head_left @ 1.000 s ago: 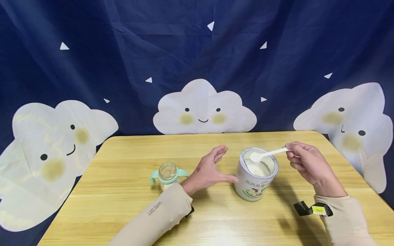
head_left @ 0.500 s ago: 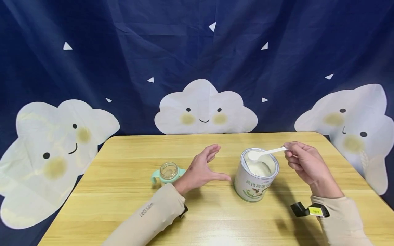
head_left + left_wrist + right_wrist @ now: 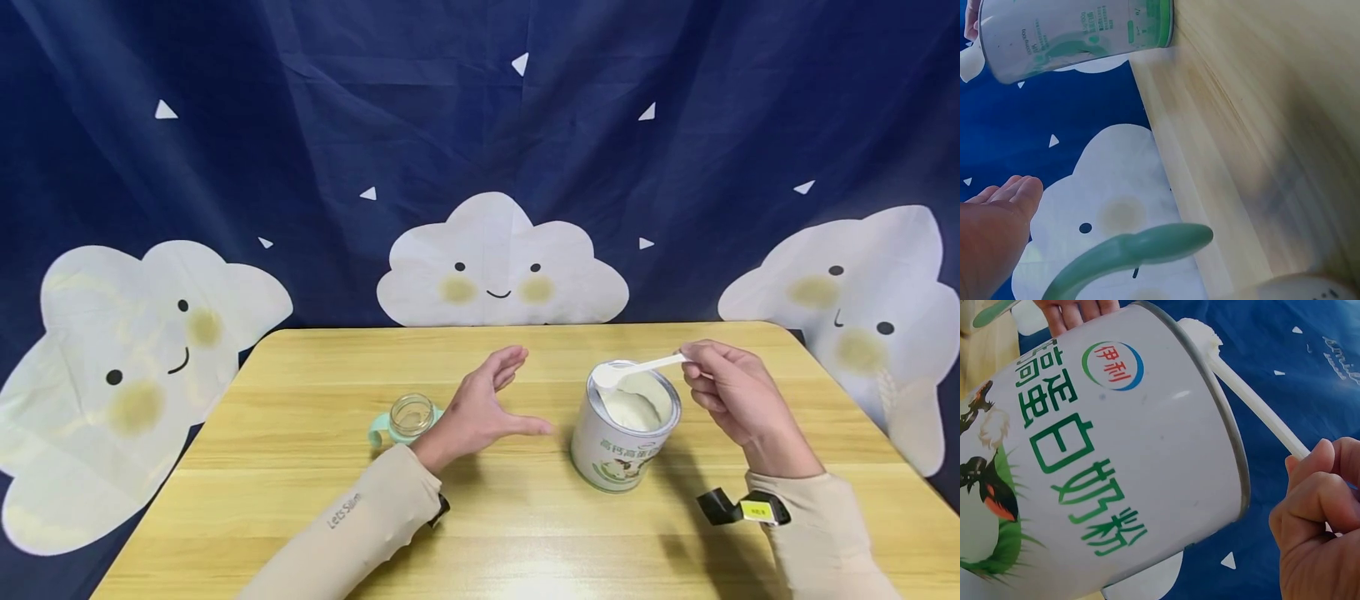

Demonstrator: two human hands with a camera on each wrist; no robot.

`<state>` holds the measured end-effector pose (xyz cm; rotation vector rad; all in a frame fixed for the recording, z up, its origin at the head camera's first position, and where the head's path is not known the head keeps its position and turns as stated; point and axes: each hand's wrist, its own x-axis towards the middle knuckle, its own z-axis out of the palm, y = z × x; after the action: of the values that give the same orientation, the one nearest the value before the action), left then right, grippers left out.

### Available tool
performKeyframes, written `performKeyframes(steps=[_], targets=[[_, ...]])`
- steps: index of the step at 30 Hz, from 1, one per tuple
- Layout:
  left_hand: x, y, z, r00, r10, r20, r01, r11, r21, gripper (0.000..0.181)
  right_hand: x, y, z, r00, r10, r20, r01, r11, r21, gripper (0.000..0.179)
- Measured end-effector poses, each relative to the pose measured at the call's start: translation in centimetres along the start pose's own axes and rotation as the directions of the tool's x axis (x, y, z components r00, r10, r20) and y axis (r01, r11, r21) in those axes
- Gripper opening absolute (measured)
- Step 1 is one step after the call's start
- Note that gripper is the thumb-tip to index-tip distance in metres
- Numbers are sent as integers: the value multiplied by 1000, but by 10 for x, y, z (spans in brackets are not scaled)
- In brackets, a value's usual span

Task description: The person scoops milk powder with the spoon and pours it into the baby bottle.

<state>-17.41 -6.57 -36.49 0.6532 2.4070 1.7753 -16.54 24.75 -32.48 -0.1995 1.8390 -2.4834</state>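
Note:
My right hand [image 3: 738,398] pinches the thin handle of a white scoop [image 3: 651,365]. The scoop's bowl is over the left side of the rim of a milk powder can [image 3: 611,454], and white powder [image 3: 1205,337] shows heaped in it in the right wrist view. The can stands upright and uncovered, with pale powder inside. Left of it, my left hand [image 3: 476,417] is held with thumb and fingers spread apart, holding nothing. Behind that wrist stands a lidless clear baby bottle [image 3: 411,415] with mint-green handles, partly hidden; one handle [image 3: 1141,247] looms close in the left wrist view.
Everything stands on a light wooden table [image 3: 300,392]. A dark blue curtain [image 3: 420,100] with smiling white clouds hangs behind its far edge. A dark strap-mounted device [image 3: 761,508] sits on my right wrist.
My left hand has drawn away from the can to the left, over part of the bottle. My right hand has shifted the scoop slightly left, from above the can's opening to its left rim.

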Motion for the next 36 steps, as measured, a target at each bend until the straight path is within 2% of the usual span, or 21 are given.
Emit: performKeyframes(steps=[8,20,28,36], targets=[[-3,-2,-7,1000,5,1,-5,1000,-5,104,2,1,7,1000,5,-26,-6,1000,-25,33],[-8,-1,-15,1000,-19,-23,19,1000,-12,103,4,1,18,1000,3,-12,-3,1000,-21,32],[-11,1,-20,1000,-1,-26,0,999,-34,104,4,2,24,1000,4,-29,-5,999,-43,31],[-11,2,-25,999,19,-28,-19,1000,-1,104,5,2,31,999,8,-36,-10,999,-52,33]])
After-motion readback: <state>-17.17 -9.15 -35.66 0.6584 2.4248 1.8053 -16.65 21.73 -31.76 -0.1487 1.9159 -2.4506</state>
